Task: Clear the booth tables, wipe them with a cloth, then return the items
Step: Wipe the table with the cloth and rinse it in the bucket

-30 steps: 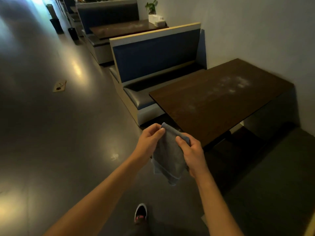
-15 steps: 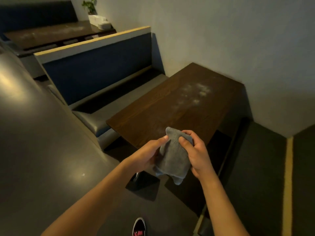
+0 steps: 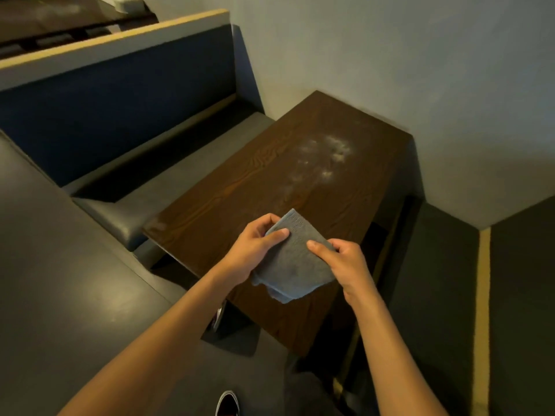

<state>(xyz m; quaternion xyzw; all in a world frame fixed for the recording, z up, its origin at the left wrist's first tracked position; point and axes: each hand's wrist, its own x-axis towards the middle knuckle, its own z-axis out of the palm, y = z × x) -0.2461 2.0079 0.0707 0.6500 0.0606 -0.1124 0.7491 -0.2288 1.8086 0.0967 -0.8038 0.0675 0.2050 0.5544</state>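
A folded grey cloth [image 3: 295,259] hangs between my two hands above the near end of a dark wooden booth table [image 3: 246,187]. My left hand [image 3: 255,244] pinches its left edge, thumb on top. My right hand [image 3: 342,261] grips its right edge. The table top holds nothing, but pale dusty smears [image 3: 327,154] mark its far half near the wall.
A blue-backed booth seat [image 3: 120,94] with a grey cushion runs along the table's left side. Behind it stands another booth table [image 3: 45,16] with a white box [image 3: 127,1]. The wall [image 3: 420,55] bounds the far end. My shoe [image 3: 226,403] shows on the dark floor.
I have stepped closer, so the table now lies directly under my hands. The cloth is spread flatter between both hands and held over the table's near end.
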